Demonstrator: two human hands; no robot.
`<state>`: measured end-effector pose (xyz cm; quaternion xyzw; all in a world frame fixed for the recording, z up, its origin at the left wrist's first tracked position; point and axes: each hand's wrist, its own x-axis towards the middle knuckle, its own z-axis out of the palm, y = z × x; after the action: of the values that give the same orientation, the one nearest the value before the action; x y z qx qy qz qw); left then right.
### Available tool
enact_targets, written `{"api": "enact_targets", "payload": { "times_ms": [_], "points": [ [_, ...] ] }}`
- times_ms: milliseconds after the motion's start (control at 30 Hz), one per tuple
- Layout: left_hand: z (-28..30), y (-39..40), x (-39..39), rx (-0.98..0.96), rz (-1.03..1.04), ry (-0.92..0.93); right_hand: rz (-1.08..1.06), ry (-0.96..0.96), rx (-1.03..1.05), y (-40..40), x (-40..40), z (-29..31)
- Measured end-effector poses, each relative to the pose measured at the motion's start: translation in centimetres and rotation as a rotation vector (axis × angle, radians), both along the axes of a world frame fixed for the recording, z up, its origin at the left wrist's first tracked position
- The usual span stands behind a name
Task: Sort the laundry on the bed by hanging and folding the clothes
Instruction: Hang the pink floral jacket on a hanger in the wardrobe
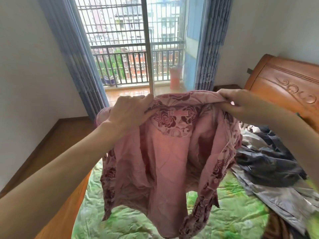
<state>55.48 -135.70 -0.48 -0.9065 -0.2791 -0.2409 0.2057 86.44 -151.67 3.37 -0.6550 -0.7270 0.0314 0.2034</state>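
Observation:
A pink jacket (165, 163) with a dark red rose pattern hangs in the air above the bed, its plain pink lining facing me and a small label below the collar. My left hand (128, 112) grips the collar at the left shoulder. At the right shoulder, my right hand (233, 102) pinches the collar edge. The jacket's hem and sleeves dangle just above the green floral bedspread (229, 219).
A heap of dark grey and light grey clothes (269, 163) lies on the right half of the bed. The carved wooden headboard (284, 87) stands at the right. Ahead are blue curtains (74, 54) and a barred balcony door (146, 49); wooden floor lies at the left.

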Motion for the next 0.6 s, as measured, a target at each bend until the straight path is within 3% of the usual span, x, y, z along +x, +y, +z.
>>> {"api": "enact_targets", "payload": {
  "times_ms": [167, 267, 400, 533, 600],
  "points": [
    [0.4, -1.1, 1.3, 0.030, 0.061, -0.172, -0.018, 0.417, 0.018, 1.1, -0.3, -3.7],
    [1.3, -1.0, 1.4, 0.051, 0.107, -0.186, 0.026, 0.220, -0.085, 0.6, 0.9, -3.5],
    [2.1, -1.8, 2.5, 0.076, 0.104, -0.188, -0.042, -0.117, -0.036, 0.8, 1.9, -3.0],
    [1.9, -2.8, 3.4, 0.077, 0.104, -0.185, -0.392, -0.338, 0.096, 2.0, 1.8, -4.6],
    [1.8, -2.9, 3.6, 0.059, 0.139, -0.186, -0.506, -0.340, 0.092, 2.3, 1.6, -5.4]
  ]
}}
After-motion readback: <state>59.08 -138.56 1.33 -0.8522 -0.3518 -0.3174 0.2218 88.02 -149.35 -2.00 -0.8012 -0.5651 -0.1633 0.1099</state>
